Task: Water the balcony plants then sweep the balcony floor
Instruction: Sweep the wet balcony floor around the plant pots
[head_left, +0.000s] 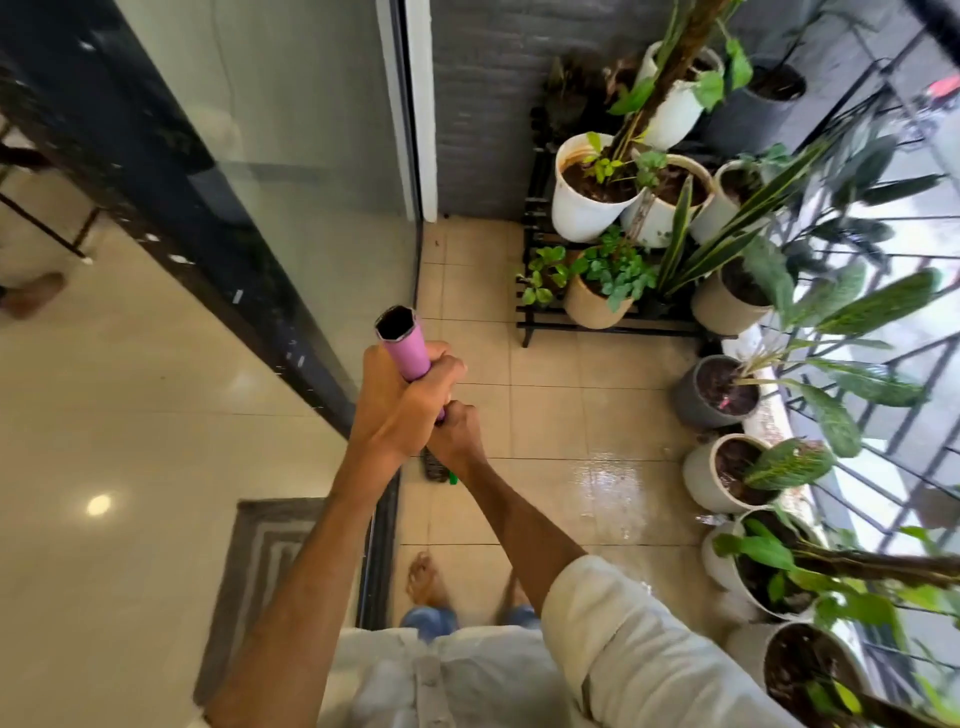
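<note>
Your left hand (402, 397) and right hand (457, 434) both clench the pink hollow-ended plastic broom handle (404, 343) above the wet beige tiled balcony floor (545, 410).

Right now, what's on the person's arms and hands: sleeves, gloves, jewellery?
Both forearms are bare. The left hand and right hand wear no gloves, and no rings or watch show. A cream sleeve is rolled up above the right elbow. The left sleeve is out of view.

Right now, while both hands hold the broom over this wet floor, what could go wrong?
The wet patch on the tiles lies just ahead of the bare foot, so a slip seems possible. Sweeping through it may smear dirt. The pink broom handle, gripped by left hand and right hand, could knock the grey pot.
</note>
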